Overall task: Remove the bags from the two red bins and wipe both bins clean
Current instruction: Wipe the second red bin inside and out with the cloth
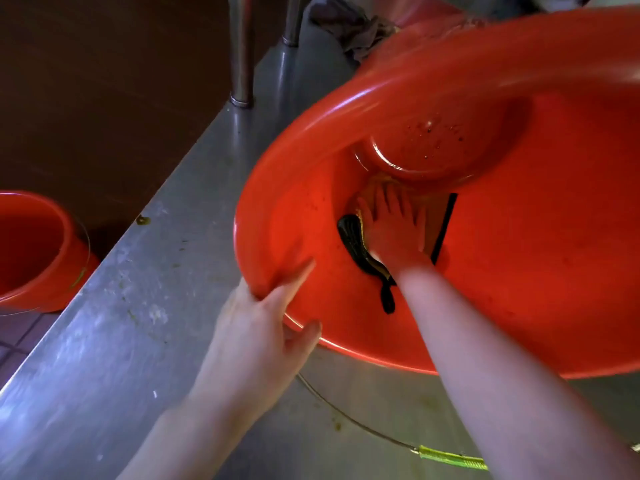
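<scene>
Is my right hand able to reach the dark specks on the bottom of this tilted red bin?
Probably yes. The right hand, pressing the cloth, is deep inside the tilted bin, just below the specks on its bottom, with nothing between them.

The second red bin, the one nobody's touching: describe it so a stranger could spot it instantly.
Start at the long steel counter running diagonally through the view, where the left hand grips a big tilted red bin. Past the counter's left edge, lower down at the frame's left side, the second red bin stands upright. Unlike the tilted one, no hand touches it.
</scene>
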The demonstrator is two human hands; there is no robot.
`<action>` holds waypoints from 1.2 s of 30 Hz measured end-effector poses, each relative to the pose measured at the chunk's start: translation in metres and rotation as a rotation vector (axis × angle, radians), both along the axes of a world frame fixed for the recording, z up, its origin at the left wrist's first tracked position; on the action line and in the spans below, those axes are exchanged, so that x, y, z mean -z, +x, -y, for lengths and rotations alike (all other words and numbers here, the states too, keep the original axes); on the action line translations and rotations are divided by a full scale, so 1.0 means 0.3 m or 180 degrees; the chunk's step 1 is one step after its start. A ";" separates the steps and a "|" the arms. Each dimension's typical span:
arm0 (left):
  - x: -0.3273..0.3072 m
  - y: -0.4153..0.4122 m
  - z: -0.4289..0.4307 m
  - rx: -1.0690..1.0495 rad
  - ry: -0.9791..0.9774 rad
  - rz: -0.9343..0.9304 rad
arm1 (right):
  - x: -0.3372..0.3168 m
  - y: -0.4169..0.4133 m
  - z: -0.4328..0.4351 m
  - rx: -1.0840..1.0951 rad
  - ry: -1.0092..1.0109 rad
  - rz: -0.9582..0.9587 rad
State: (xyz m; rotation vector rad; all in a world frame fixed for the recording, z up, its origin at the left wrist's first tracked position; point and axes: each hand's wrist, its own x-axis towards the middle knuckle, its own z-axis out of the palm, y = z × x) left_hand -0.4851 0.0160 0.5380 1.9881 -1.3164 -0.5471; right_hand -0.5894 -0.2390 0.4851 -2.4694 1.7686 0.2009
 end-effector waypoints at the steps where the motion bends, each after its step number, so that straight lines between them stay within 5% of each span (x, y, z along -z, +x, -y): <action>1: -0.028 0.028 0.000 -0.0074 -0.0108 0.0240 | 0.003 -0.002 -0.005 -0.0024 -0.0041 0.0024; 6: -0.113 0.108 0.027 -0.0109 -0.0925 0.1151 | -0.003 -0.008 0.000 -0.0076 0.0004 0.0027; 13: 0.022 0.103 0.034 -0.0739 -0.0364 -0.0100 | -0.034 -0.079 0.014 -0.0264 -0.0376 -0.0732; 22: 0.000 0.059 0.022 -0.1025 -0.0121 -0.0391 | -0.093 0.051 -0.400 -0.0823 0.0200 0.0732; 31: -0.024 0.018 -0.035 -0.0925 -0.0123 -0.0994 | -0.097 0.134 -0.126 0.0112 0.0914 0.0402; 36: -0.006 0.031 -0.028 -0.0936 -0.0136 -0.1142 | -0.099 0.166 -0.198 0.0004 0.0888 0.0363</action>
